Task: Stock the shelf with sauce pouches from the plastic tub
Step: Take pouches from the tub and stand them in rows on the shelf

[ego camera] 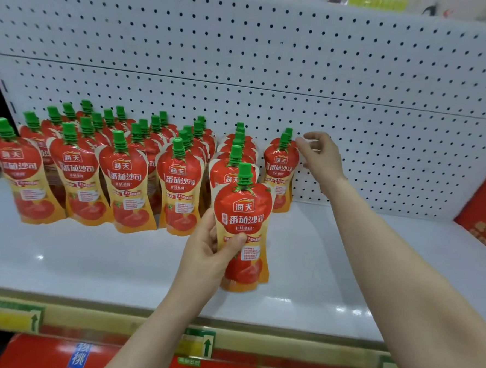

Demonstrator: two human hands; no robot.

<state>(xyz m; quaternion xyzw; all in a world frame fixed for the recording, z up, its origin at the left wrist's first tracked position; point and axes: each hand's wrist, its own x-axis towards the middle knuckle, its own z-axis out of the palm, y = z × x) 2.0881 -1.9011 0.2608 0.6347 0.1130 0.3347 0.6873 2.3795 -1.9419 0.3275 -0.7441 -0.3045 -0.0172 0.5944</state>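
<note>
Left hand (208, 242) grips an upright pouch (242, 212) over the shelf (98, 263); right hand (319, 153), fingers loose, reaches beside rear pouches (280, 167).

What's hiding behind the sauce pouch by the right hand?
A second pouch: only its green top peeks over the front pouch. Its body is covered. Behind stands the pegboard wall.

The sauce pouches (125, 185) look like glossy printed plastic film with ridged green plastic caps (245, 173), standing on a smooth, shiny white shelf (98, 263) before matt perforated pegboard (286, 67).
</note>
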